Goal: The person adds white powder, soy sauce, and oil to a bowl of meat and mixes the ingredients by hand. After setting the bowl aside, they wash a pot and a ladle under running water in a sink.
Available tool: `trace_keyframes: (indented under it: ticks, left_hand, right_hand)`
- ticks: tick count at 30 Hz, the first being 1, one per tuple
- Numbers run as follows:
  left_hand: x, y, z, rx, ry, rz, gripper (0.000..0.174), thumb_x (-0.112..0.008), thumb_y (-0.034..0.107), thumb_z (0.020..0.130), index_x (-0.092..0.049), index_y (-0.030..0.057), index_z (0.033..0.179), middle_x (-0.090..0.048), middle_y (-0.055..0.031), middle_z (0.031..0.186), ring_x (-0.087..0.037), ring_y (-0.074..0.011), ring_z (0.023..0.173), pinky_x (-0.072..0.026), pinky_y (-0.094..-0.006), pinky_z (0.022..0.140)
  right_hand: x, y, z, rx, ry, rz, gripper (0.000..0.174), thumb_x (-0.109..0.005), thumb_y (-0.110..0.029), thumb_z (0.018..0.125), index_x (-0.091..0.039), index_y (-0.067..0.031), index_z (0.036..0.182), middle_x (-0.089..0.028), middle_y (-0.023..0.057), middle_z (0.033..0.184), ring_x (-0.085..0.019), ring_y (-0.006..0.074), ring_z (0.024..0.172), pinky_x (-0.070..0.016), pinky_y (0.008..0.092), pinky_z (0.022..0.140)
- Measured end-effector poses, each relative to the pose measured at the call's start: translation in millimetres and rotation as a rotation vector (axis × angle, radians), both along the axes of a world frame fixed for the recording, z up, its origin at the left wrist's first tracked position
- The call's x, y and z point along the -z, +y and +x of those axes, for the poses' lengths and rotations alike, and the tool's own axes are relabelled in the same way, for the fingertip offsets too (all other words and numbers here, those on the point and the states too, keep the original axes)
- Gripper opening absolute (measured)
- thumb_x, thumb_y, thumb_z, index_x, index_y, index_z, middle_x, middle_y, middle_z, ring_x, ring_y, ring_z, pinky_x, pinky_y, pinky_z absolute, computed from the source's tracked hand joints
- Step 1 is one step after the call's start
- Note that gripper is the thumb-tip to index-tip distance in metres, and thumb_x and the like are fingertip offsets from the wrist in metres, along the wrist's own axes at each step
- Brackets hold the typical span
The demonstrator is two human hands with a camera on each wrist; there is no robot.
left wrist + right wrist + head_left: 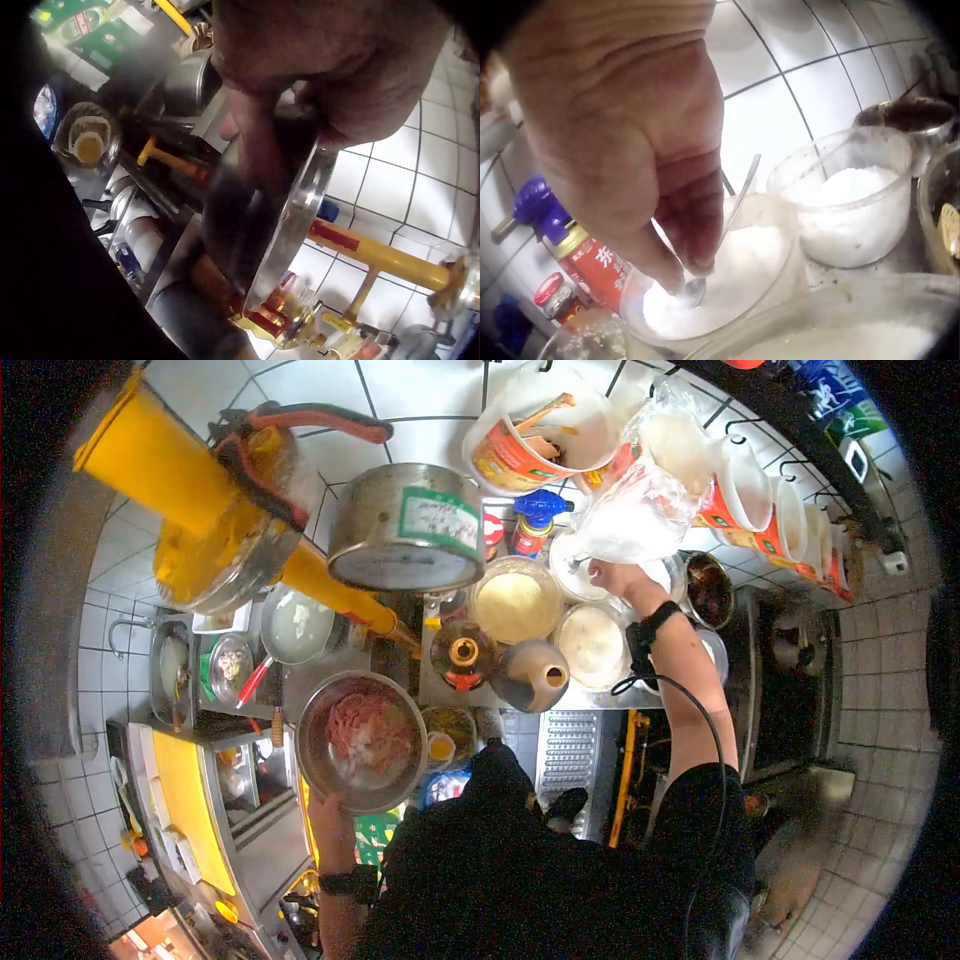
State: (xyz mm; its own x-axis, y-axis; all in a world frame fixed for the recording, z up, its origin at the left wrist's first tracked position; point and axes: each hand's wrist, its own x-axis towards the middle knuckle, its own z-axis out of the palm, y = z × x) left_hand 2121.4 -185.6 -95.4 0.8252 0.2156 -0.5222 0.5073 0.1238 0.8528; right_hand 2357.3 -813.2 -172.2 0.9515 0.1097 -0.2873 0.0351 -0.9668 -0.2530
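My left hand (335,815) grips the near rim of a round metal bowl (312,765). Pink minced meat (370,725) with a whitish patch lies in it. In the left wrist view that bowl (251,217) is seen side-on, fingers and thumb around its edge. My right hand (641,157) reaches down into a clear tub (780,255) of white powder (739,277), thumb and fingertips pinching at the powder. A metal spoon (742,191) stands in the same tub, its bowl right at the fingertips. In the head view plastic film overhangs the right hand (625,582).
Beside the powder tub stands another tub of white powder (855,217). Two dark-topped bottles (462,655) stand near the counter's front edge. A large pot (405,525) and a yellow pipe (330,588) rise at the back left. Plastic buckets (545,435) hang along the tiled wall.
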Motion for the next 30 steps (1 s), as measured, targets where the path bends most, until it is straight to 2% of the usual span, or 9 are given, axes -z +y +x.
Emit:
trace_keyframes:
  ticks: [4, 7, 13, 15, 19, 22, 25, 28, 30]
  left_hand:
    - [14.1, 3.4, -8.8, -0.162, -0.023, -0.159, 0.046, -0.05, -0.003, 0.082, -0.048, 0.0007, 0.128, -0.061, -0.013, 0.121, -0.064, -0.0249, 0.103, -0.0553, -0.0363, 0.088]
    - [-2.8, -9.2, -8.9, -0.204, -0.006, -0.128, 0.045, -0.05, -0.003, 0.083, -0.048, 0.0015, 0.128, -0.062, -0.0138, 0.12, -0.066, -0.026, 0.102, -0.0572, -0.038, 0.087]
    - [-4.5, -13.5, -10.7, -0.223, -0.053, -0.175, 0.054, -0.049, -0.005, 0.08, -0.045, 0.0018, 0.133, -0.061, -0.0128, 0.124, -0.064, -0.0288, 0.107, -0.0562, -0.0395, 0.091]
    - [-1.1, -8.5, -14.4, -0.221, -0.029, -0.156, 0.054, -0.049, -0.006, 0.079, -0.045, 0.0019, 0.133, -0.06, -0.0129, 0.124, -0.064, -0.0291, 0.108, -0.0557, -0.0401, 0.092]
    - [1.8, -3.3, -16.7, -0.225, 0.002, -0.142, 0.055, -0.05, -0.006, 0.077, -0.047, 0.0022, 0.131, -0.06, -0.0132, 0.125, -0.063, -0.0292, 0.109, -0.054, -0.0418, 0.095]
    - [-6.6, -10.3, -11.9, -0.176, -0.024, -0.146, 0.056, -0.052, -0.005, 0.076, -0.047, 0.002, 0.132, -0.06, -0.0126, 0.125, -0.063, -0.0289, 0.109, -0.0544, -0.0415, 0.095]
    - [-8.5, -12.0, -11.6, -0.015, -0.079, 0.139, 0.058, -0.055, -0.003, 0.076, -0.046, 0.0019, 0.134, -0.06, -0.0117, 0.125, -0.063, -0.0287, 0.109, -0.0548, -0.0415, 0.094]
    - [-17.7, -20.8, -6.5, -0.159, -0.011, -0.063, 0.046, -0.058, 0.0, 0.083, -0.052, -0.0037, 0.129, -0.06, -0.0112, 0.126, -0.059, -0.0236, 0.111, -0.0511, -0.0337, 0.091]
    - [-23.7, -23.7, -5.2, -0.134, -0.017, -0.079, 0.046, -0.059, 0.001, 0.084, -0.052, -0.0038, 0.129, -0.06, -0.011, 0.125, -0.059, -0.0233, 0.112, -0.0513, -0.0339, 0.09]
  right_hand:
    - [-23.6, 32.5, 8.6, -0.052, -0.047, 0.035, 0.031, -0.072, -0.026, 0.079, -0.069, -0.0107, 0.106, -0.07, 0.0129, 0.102, -0.064, 0.0308, 0.1, -0.0482, 0.0426, 0.089]
    - [2.1, 16.7, 10.0, -0.172, -0.459, -0.226, 0.039, -0.073, -0.03, 0.079, -0.068, -0.0111, 0.112, -0.069, 0.0127, 0.108, -0.063, 0.0318, 0.105, -0.0459, 0.0441, 0.094]
    - [-24.4, 36.8, 13.4, 0.013, 0.106, -0.009, 0.049, -0.073, -0.04, 0.08, -0.065, -0.0095, 0.117, -0.067, 0.0131, 0.117, -0.06, 0.0311, 0.111, -0.0441, 0.0423, 0.098]
    - [-8.5, 36.6, 15.0, 0.052, 0.157, 0.057, 0.044, -0.073, -0.04, 0.08, -0.067, -0.0091, 0.111, -0.068, 0.0118, 0.105, -0.062, 0.0287, 0.101, -0.0466, 0.0416, 0.091]
    - [12.8, 33.2, 15.1, 0.118, 0.228, 0.152, 0.039, -0.072, -0.04, 0.079, -0.069, -0.0085, 0.102, -0.07, 0.0098, 0.087, -0.065, 0.025, 0.085, -0.0502, 0.0405, 0.081]
    - [34.3, 15.4, 15.7, -0.016, -0.026, 0.025, 0.027, -0.07, -0.031, 0.08, -0.068, -0.007, 0.093, -0.067, 0.0076, 0.077, -0.063, 0.0215, 0.07, -0.051, 0.0382, 0.067]
    - [63.5, -4.0, 19.3, 0.231, 0.185, 0.154, 0.033, -0.068, -0.02, 0.076, -0.065, -0.0104, 0.107, -0.067, 0.0138, 0.106, -0.061, 0.0295, 0.101, -0.0481, 0.0399, 0.088]
    - [52.1, -3.9, 9.5, 0.291, 0.048, 0.11, 0.03, -0.069, -0.021, 0.076, -0.067, -0.0086, 0.104, -0.069, 0.0128, 0.1, -0.065, 0.0295, 0.094, -0.0502, 0.0405, 0.084]
    - [45.7, -3.8, 3.4, 0.411, 0.089, 0.349, 0.027, -0.07, -0.024, 0.076, -0.069, -0.0069, 0.097, -0.07, 0.0121, 0.087, -0.067, 0.0271, 0.08, -0.0525, 0.0409, 0.076]
